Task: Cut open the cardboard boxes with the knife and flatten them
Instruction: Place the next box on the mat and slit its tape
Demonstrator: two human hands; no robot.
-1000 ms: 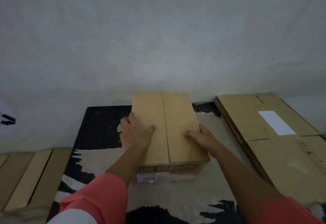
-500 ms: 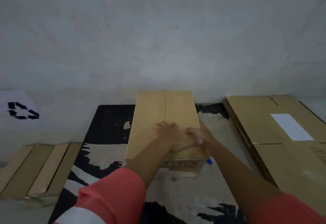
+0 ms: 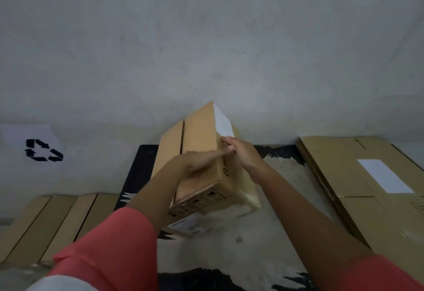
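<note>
A closed brown cardboard box (image 3: 199, 130) stands tilted on the patterned mat, its right side raised and its top seam facing up and left. A white label shows on its far right face and another on its near end. My left hand (image 3: 199, 163) lies across the top face with its fingers stretched toward the right edge. At that upper right edge my right hand (image 3: 238, 153) grips the box with its fingers curled over it. No knife is in view.
A stack of flattened cardboard (image 3: 358, 180) lies to the right of the black-and-white mat (image 3: 282, 201). More flat cardboard pieces (image 3: 59, 219) lie at the left. A white sheet with a recycling sign (image 3: 42, 150) leans on the grey wall.
The box lay flat on the mat with both hands on its top; it has since been tipped up onto its left side. My right hand shifted to the raised right edge.
</note>
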